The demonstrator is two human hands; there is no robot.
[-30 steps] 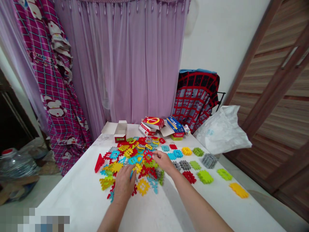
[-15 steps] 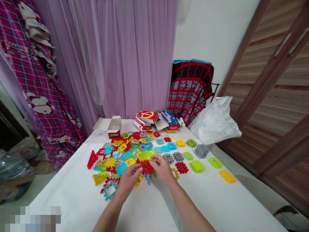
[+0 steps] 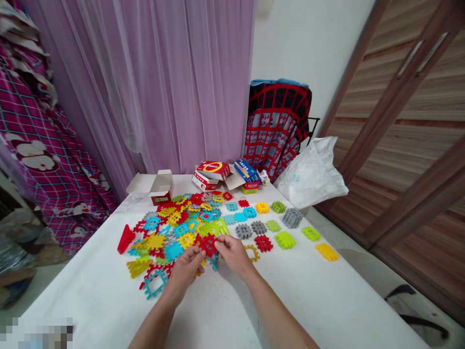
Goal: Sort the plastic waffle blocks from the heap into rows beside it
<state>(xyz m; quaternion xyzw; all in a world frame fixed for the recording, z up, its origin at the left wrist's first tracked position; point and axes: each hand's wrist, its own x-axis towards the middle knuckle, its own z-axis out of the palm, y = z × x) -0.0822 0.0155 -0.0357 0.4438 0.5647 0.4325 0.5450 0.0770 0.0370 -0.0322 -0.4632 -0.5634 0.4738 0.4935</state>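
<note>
Between my two hands is a red toothed plastic piece [image 3: 207,244], held up over the front of a mixed pile. My left hand [image 3: 187,269] pinches its left edge. Fingers of my right hand [image 3: 232,253] close on its right edge. The pile holds red, yellow, blue, green and grey pieces, among them a blue frame piece [image 3: 167,278] near my left wrist. Right of my right hand lie a yellow frame piece [image 3: 256,253], a red stack [image 3: 263,243] and a bright green stack [image 3: 285,240].
Open boxes stand at the back: a small one [image 3: 161,188], a red one [image 3: 214,169] and a blue one [image 3: 247,172]. A white plastic bag [image 3: 312,174] sits at the right edge of the white table [image 3: 218,320]. Grey stacked pieces [image 3: 292,218] lie near it.
The view has shifted right, so everything appears further left. Both hands still hold the red piece, which now looks slightly tilted.
</note>
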